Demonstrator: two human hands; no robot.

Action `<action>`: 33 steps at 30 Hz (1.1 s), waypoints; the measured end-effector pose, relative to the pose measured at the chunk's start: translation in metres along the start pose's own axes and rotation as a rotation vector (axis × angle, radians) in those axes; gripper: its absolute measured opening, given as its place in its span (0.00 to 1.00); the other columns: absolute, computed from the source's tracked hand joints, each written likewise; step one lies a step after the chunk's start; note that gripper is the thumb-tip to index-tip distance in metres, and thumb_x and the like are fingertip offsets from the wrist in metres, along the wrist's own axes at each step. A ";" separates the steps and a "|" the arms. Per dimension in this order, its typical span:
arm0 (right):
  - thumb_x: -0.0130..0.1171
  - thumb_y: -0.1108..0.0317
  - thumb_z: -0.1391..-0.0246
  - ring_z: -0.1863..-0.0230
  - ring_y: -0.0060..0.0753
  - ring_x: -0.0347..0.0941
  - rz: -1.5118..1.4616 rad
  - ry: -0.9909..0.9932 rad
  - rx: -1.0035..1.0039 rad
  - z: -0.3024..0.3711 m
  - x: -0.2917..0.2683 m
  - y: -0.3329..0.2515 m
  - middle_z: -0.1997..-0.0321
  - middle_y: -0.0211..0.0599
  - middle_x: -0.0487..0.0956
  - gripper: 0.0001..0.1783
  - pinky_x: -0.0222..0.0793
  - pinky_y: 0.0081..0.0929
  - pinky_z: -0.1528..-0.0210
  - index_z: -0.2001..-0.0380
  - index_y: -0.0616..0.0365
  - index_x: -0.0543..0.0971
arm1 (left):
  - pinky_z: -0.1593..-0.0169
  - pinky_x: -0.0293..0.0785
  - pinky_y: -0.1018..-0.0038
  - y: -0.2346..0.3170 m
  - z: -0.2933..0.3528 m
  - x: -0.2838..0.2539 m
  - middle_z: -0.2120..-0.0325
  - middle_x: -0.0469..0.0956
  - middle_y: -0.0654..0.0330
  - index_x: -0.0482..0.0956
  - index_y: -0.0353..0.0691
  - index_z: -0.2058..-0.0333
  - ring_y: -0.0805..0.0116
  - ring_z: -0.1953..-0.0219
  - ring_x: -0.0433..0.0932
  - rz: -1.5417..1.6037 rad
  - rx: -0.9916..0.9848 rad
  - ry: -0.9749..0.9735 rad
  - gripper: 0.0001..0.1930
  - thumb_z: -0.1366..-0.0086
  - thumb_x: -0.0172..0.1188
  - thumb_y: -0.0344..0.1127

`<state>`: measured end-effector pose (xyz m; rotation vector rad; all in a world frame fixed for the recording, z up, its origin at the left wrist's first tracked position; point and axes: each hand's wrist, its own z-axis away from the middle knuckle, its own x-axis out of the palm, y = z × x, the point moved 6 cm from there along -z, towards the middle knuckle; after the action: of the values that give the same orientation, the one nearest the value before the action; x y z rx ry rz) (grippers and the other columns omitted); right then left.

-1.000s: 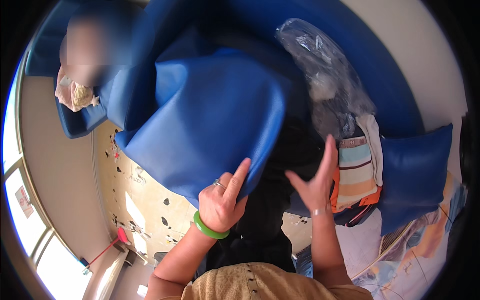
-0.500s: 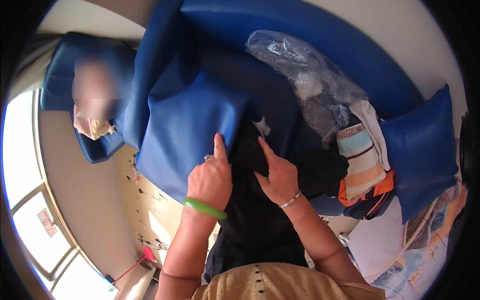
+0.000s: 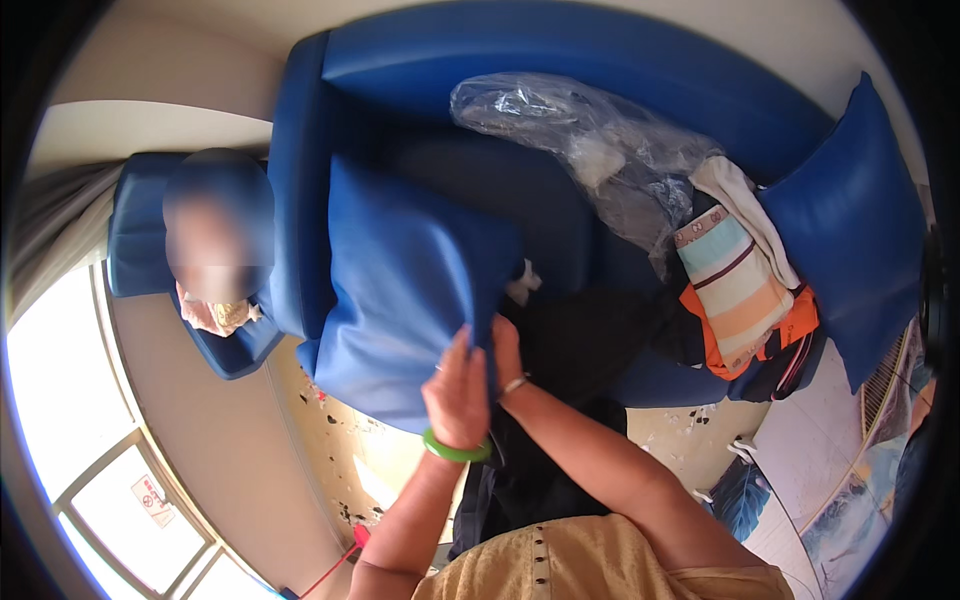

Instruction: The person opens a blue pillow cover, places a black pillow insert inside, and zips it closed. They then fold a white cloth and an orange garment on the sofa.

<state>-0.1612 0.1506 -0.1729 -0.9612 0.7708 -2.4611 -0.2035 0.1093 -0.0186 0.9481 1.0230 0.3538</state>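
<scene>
A blue, leather-like cushion (image 3: 400,280) lies tilted on the left part of the sofa, its side creased near my hands. My left hand (image 3: 458,395), below a green bangle, rests against the cushion's near right side with its fingers stretched out. Close beside it, at the cushion's right edge, is my right hand (image 3: 507,355), with a silver bracelet at the wrist. The right fingers are partly hidden along that edge, so their grip does not show. Black cloth (image 3: 575,335) lies on the seat just right of my hands, and a small whitish thing (image 3: 523,282) sits beside the cushion.
Clear plastic wrapping (image 3: 590,150) stretches along the blue sofa (image 3: 560,50). A striped folded cloth (image 3: 735,285) tops a pile of clothes at the right, near another blue cushion (image 3: 835,240). A person (image 3: 215,235) is at the left, beyond the sofa arm.
My right hand has moved left from the black cloth to the cushion's edge. My left hand, earlier with its index finger extended, now lies with its fingers outstretched. The view has shifted.
</scene>
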 end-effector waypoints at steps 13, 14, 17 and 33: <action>0.68 0.48 0.57 0.35 0.56 0.57 1.587 0.085 -0.789 0.110 -0.075 -0.140 0.37 0.54 0.64 0.50 0.46 0.55 0.34 0.38 0.67 0.61 | 0.62 0.73 0.72 -0.029 0.028 0.014 0.69 0.77 0.51 0.74 0.31 0.52 0.59 0.67 0.77 -0.182 0.008 -0.164 0.18 0.41 0.63 0.28; 0.67 0.48 0.55 0.33 0.55 0.54 1.540 0.190 -0.763 0.119 -0.103 -0.149 0.35 0.53 0.62 0.51 0.46 0.52 0.33 0.35 0.66 0.57 | 0.63 0.74 0.70 -0.028 0.035 0.022 0.69 0.76 0.50 0.73 0.32 0.50 0.56 0.68 0.77 -0.279 0.054 -0.178 0.22 0.43 0.65 0.29; 0.60 0.51 0.46 0.28 0.49 0.47 1.081 0.672 -0.313 0.118 -0.234 -0.123 0.28 0.54 0.48 0.50 0.44 0.38 0.29 0.30 0.57 0.45 | 0.62 0.74 0.65 -0.028 0.055 0.038 0.65 0.72 0.51 0.68 0.35 0.49 0.53 0.65 0.76 -0.398 0.220 -0.103 0.30 0.49 0.70 0.34; 0.53 0.71 0.44 0.61 0.35 0.76 0.740 0.532 0.003 0.057 -0.075 -0.153 0.60 0.46 0.80 0.13 0.69 0.31 0.57 0.60 0.70 0.77 | 0.70 0.72 0.64 0.045 0.008 0.030 0.71 0.73 0.44 0.70 0.27 0.58 0.47 0.75 0.74 0.115 0.317 -0.052 0.19 0.53 0.54 0.18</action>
<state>-0.0920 0.2888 -0.0807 0.0410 1.0476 -2.0260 -0.1746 0.1506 0.0027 1.2992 0.9962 0.2642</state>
